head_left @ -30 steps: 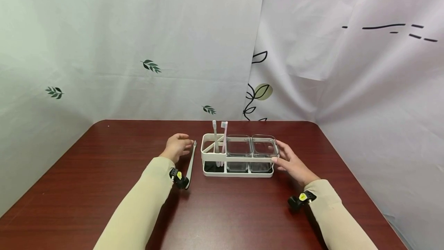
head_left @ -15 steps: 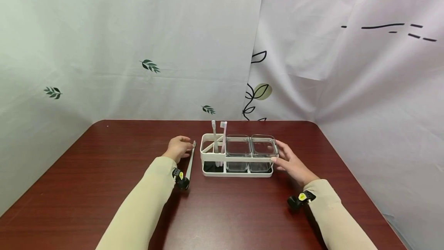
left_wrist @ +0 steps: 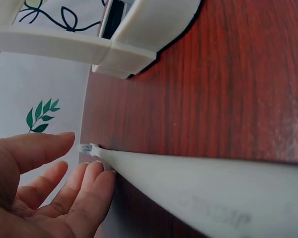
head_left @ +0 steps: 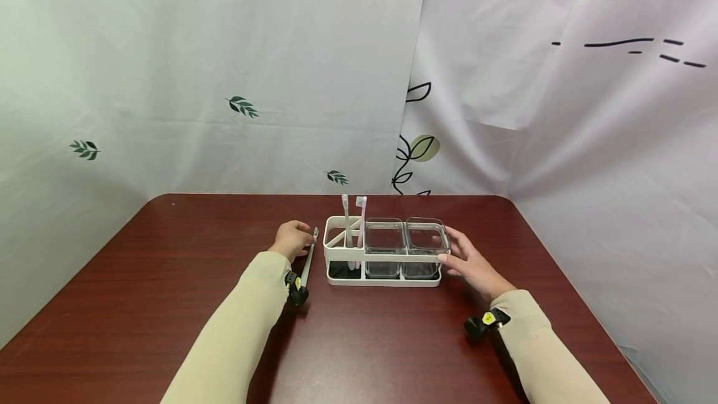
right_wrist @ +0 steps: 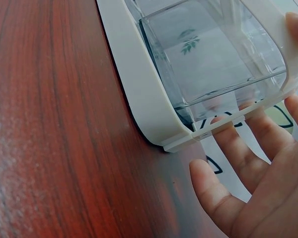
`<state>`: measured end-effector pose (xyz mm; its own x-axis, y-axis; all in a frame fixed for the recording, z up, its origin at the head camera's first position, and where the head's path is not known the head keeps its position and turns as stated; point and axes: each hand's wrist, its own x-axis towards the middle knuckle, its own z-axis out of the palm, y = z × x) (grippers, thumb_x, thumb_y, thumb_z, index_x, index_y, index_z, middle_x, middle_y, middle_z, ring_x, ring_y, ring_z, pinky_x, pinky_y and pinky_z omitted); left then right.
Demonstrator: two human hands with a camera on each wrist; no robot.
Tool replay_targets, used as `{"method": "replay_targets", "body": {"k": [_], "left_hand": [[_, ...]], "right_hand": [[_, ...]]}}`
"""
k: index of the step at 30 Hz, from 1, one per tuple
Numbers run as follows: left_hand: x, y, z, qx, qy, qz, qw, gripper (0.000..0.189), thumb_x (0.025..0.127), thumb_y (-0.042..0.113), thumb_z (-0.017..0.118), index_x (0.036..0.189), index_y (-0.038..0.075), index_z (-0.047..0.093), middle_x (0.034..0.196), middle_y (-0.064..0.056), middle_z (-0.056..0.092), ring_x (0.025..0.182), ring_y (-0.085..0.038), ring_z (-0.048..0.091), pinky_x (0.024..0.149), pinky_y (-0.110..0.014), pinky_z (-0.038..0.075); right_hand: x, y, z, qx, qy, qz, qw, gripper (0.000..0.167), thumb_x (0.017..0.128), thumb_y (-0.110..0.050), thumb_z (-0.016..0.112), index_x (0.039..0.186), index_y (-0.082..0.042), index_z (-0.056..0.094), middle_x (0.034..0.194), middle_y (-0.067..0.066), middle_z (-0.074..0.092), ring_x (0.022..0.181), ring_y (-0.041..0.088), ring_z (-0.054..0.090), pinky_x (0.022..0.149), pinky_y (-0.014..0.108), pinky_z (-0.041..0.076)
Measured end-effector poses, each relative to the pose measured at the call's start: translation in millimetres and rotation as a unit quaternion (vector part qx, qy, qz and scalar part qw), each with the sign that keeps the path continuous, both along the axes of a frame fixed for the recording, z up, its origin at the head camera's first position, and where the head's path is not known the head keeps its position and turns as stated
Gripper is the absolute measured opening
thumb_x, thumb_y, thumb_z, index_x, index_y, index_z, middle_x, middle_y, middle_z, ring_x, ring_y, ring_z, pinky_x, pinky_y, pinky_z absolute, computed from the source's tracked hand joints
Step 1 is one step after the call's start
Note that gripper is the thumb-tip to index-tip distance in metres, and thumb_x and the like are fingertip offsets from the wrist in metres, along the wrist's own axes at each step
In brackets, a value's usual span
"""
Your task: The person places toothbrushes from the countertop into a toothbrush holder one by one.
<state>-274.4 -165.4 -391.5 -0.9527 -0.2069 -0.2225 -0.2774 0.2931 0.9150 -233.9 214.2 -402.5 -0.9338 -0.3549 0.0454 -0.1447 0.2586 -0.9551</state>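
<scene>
In the head view, a white toothbrush (head_left: 309,262) lies left of a white toothbrush holder (head_left: 401,258). My left hand (head_left: 293,240) is at its bristle end. The left wrist view shows the fingertips (left_wrist: 107,181) right at the neck of the toothbrush (left_wrist: 208,186), with the thumb (left_wrist: 44,148) slightly apart from the head. My right hand (head_left: 473,267) holds the holder's right end, thumb on the front rail and fingers along the side. Up close, the right fingers (right_wrist: 238,153) reach the holder's white frame (right_wrist: 144,79).
Two toothbrushes, one white (head_left: 346,207) and one pink (head_left: 361,220), stand in the holder's left section. Two clear square cups (head_left: 384,235) fill its other slots. The dark red tabletop (head_left: 370,341) ends at a patterned curtain (head_left: 314,80) behind.
My left hand has moved slightly right and down, closer to the lying toothbrush's head. The right hand and the holder have stayed in place.
</scene>
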Motion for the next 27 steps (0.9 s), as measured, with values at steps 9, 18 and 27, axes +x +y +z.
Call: {"method": "replay_targets", "body": {"k": [9,18,27], "left_hand": [[0.9,0.1,0.7,-0.015,-0.008,-0.004,0.9998,0.033,0.086,-0.009,0.061,0.118,-0.007,0.054,0.098,-0.018,0.058,0.095,-0.029,0.061,0.084,-0.043,0.055],[-2.1,-2.9,-3.1,-0.053,0.003,-0.023,0.9983,0.035,0.082,-0.012,0.063,0.116,-0.007,0.056,0.099,-0.02,0.059,0.086,-0.027,0.06,0.074,-0.037,0.057],[-6.8,-3.8,-5.0,-0.081,0.004,-0.042,0.9958,0.032,0.078,-0.015,0.065,0.109,-0.008,0.058,0.104,-0.024,0.058,0.087,-0.032,0.062,0.069,-0.039,0.058]], "right_hand": [[1.5,0.9,1.3,-0.006,0.004,0.005,1.0,0.07,0.097,-0.019,0.058,0.152,-0.011,0.017,0.152,0.022,0.033,0.13,0.039,0.041,0.094,0.047,0.047],[0.4,0.6,0.4,0.006,0.001,0.003,1.0,0.07,0.096,-0.022,0.059,0.152,-0.012,0.017,0.152,0.021,0.033,0.128,0.03,0.045,0.092,0.043,0.047],[0.7,1.7,1.3,0.005,0.008,0.006,0.9999,0.07,0.097,-0.02,0.058,0.152,-0.011,0.017,0.151,0.022,0.033,0.122,0.024,0.049,0.09,0.041,0.047]]}}
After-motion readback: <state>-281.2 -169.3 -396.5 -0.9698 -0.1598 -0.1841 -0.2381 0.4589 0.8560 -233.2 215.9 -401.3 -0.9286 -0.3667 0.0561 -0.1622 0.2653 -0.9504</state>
